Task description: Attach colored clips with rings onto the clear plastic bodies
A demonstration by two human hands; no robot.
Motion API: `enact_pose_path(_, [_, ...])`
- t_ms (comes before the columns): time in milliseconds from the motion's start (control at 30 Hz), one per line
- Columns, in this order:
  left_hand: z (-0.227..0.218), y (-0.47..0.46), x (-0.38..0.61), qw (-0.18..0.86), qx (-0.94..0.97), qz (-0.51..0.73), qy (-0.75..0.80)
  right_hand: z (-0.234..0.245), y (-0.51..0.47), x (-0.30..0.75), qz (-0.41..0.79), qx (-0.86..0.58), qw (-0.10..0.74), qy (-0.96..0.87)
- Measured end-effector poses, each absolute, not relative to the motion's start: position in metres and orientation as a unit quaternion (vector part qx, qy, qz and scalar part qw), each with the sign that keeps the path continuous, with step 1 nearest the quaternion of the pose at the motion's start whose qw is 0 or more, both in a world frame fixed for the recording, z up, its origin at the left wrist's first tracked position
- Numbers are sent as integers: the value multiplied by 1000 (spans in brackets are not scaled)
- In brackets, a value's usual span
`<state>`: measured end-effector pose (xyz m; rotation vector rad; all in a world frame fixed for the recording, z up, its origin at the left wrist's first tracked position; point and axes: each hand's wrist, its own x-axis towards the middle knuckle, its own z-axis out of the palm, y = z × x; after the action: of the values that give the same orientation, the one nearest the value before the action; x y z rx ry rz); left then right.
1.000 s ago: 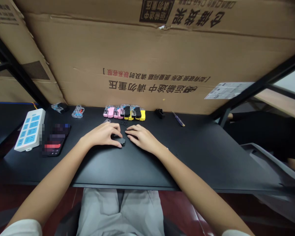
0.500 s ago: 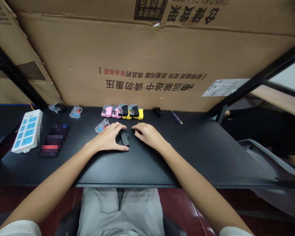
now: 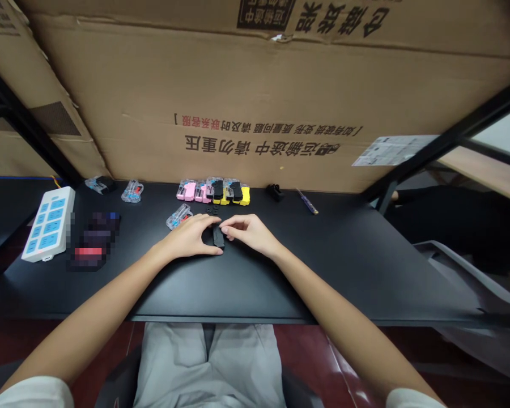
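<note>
A small black plastic casing [image 3: 218, 238] lies on the dark tabletop in front of me. My left hand [image 3: 189, 238] spans it from the left, with the index finger at its far end and the thumb at its near end. At the casing's upper right, my right hand [image 3: 251, 233] has thumb and fingertips pinched together; whatever is between them is too small or hidden. Just beyond lie several tiny black rings [image 3: 213, 210]. A clear plastic piece with blue and red parts [image 3: 179, 217] rests behind my left hand.
Pink, black and yellow clear-topped pieces [image 3: 212, 191] line the back. Right of them sit a black part [image 3: 274, 192] and a screwdriver [image 3: 307, 202]. A white power strip [image 3: 50, 224] and a blurred-out dark object [image 3: 94, 241] lie left. Cardboard [image 3: 238, 85] walls the back.
My right hand has moved left to the casing, and its fingertips have come together there. The left thumb and index finger remain around the casing's ends.
</note>
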<state>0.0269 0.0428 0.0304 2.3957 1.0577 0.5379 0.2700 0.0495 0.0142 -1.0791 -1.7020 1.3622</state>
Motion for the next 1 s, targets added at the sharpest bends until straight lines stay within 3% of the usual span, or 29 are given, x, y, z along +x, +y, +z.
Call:
enact_pose_path(633, [26, 47, 27, 232, 860, 211, 403, 7, 49, 259, 473, -433, 375, -669])
enact_pose_path(1000, [27, 45, 29, 236, 860, 196, 408, 10, 49, 263, 605, -431, 337, -579])
